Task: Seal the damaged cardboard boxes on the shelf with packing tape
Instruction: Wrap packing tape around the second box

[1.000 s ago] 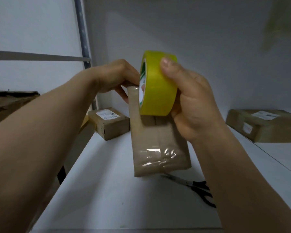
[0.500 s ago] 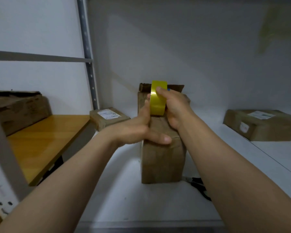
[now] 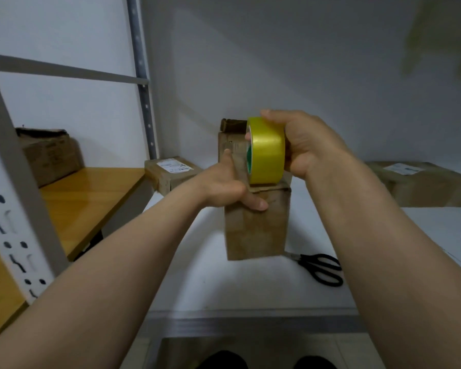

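Note:
A long brown cardboard box point(image 3: 256, 230) lies lengthwise on the white shelf point(image 3: 250, 286), its near end facing me. My right hand point(image 3: 309, 147) grips a yellow roll of packing tape point(image 3: 266, 150) held above the box's top. My left hand point(image 3: 224, 187) rests on the box's top, forefinger stretched along it toward the far end and thumb over the near edge. A torn dark flap shows at the box's far end point(image 3: 232, 125).
Black scissors point(image 3: 322, 267) lie on the shelf right of the box. A small labelled box point(image 3: 168, 174) sits at the back left, a flat labelled box point(image 3: 423, 182) at the right. A wooden shelf point(image 3: 91, 198) with a worn box point(image 3: 48, 155) lies left, behind a grey upright point(image 3: 16, 187).
The box went from held up in front of me to lying on the shelf. My right hand has lifted the roll slightly and my left hand has flattened on the box top.

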Demonstrator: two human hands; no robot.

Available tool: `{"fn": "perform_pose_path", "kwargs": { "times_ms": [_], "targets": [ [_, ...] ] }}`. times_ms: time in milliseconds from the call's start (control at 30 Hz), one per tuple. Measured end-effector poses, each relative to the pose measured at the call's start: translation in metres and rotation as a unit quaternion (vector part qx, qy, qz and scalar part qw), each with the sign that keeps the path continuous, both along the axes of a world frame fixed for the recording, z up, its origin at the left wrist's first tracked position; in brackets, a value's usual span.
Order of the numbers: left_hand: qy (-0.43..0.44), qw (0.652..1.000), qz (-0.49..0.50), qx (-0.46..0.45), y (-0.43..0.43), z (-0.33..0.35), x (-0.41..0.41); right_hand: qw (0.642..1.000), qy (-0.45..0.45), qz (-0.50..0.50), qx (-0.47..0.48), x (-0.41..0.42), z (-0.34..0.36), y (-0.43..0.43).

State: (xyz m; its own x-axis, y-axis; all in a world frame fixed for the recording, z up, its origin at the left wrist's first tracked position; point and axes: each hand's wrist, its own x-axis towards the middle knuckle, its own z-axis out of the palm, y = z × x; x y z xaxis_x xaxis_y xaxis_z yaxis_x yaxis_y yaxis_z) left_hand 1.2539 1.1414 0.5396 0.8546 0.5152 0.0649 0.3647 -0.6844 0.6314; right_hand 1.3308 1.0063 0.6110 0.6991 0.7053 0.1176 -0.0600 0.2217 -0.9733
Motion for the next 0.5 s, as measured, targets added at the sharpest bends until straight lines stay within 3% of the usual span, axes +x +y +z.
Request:
{"fn": "perform_pose_path", "kwargs": {
  "times_ms": [167, 500],
  "targets": [
    [-0.022, 0.999, 0.004, 0.032, 0.000, 0.008, -0.002, 0.999, -0.015, -0.008, 0.031, -0.028, -0.006, -0.042],
    [0.036, 0.992, 0.017, 0.120, -0.005, 0.011, 0.015, 0.999, -0.013, -0.052, 0.000, -0.042, -0.045, -0.078]
  ]
}}
